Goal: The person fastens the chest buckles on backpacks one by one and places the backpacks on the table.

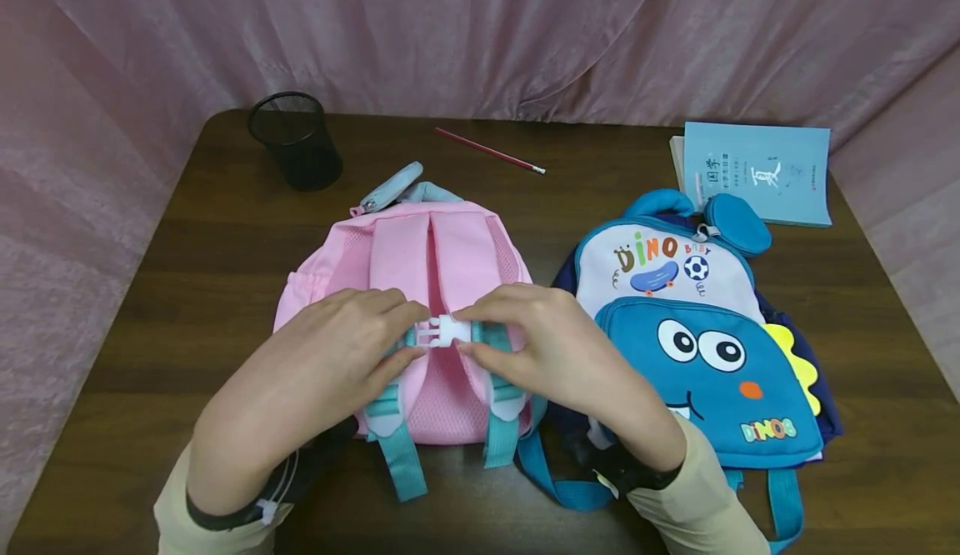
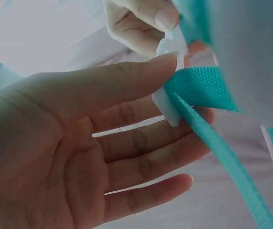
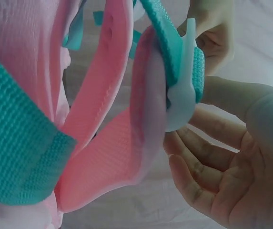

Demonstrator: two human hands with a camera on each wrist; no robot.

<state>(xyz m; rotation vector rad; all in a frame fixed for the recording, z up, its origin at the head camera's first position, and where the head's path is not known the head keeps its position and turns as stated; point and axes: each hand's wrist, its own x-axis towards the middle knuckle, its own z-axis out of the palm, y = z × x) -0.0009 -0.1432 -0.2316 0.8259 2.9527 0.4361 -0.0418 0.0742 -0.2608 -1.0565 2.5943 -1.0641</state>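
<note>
A pink backpack [image 1: 465, 242] lies with its shoulder straps facing up, teal webbing [image 1: 405, 463] trailing from their lower ends. Across the straps is a white side-release buckle [image 1: 452, 330]. My left hand [image 1: 348, 338] pinches its pronged half between thumb and index finger, the other fingers loosely extended in the left wrist view. From the other side, my right hand [image 1: 540, 338] pinches the socket half. The two halves meet, with part of the prongs showing between them; whether they are locked I cannot tell. In the left wrist view, teal webbing [image 2: 203, 86] runs through the buckle [image 2: 165, 105].
A blue dinosaur backpack [image 1: 712, 372] lies at the right, close to my right forearm, its blue strap [image 1: 558, 484] beneath. Further back are a black mesh pen holder [image 1: 307, 155], a red pencil [image 1: 487, 150] and blue booklets [image 1: 765, 176]. Pink curtain [image 1: 450, 30] hangs behind the table.
</note>
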